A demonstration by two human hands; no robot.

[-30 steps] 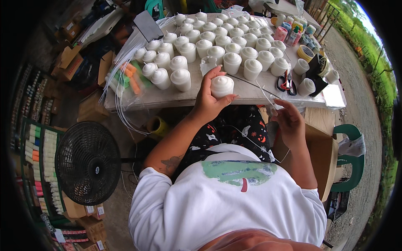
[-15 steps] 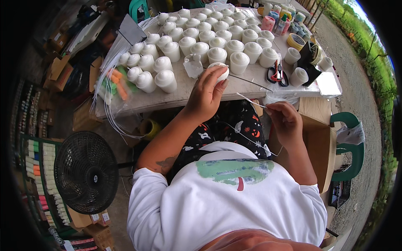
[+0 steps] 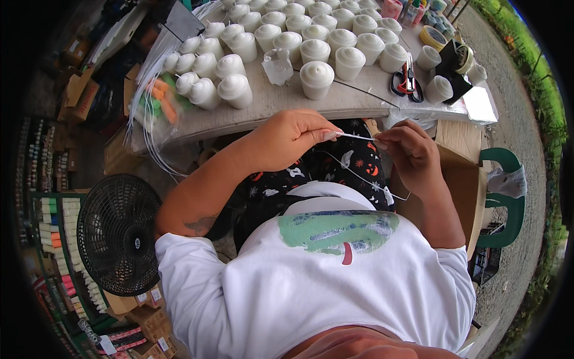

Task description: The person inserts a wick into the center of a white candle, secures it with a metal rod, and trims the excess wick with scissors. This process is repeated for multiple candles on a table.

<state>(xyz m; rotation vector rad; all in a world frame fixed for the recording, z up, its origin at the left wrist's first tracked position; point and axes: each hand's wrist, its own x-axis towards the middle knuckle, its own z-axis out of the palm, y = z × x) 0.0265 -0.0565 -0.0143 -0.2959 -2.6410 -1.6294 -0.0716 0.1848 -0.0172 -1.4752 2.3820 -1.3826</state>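
Between my two hands, just off the table's near edge, a thin white wick (image 3: 357, 137) is stretched. My left hand (image 3: 294, 136) pinches one end of it between thumb and fingertips. With its fingertips closed, my right hand (image 3: 409, 147) grips the wick farther along, and the loose length curves down over my lap. On the table beyond my left hand stands a white pillar candle (image 3: 317, 80), upright at the front of several similar candles (image 3: 342, 40). A thin dark rod (image 3: 362, 90) lies behind it, and a crumpled clear-white piece (image 3: 277, 67) sits to its left.
Red-handled scissors (image 3: 408, 82) lie at the table's right, near a black holder (image 3: 448, 67) and a yellow tape roll (image 3: 433, 37). White wicks (image 3: 143, 113) hang over the left edge. A black fan (image 3: 119, 235) stands at left, a cardboard box (image 3: 457, 179) and green chair (image 3: 502, 197) at right.
My left hand has let go of the candle, which now stands on the table, and has come down to pinch the wick's end. My right hand still holds the wick. The view has shifted downward.
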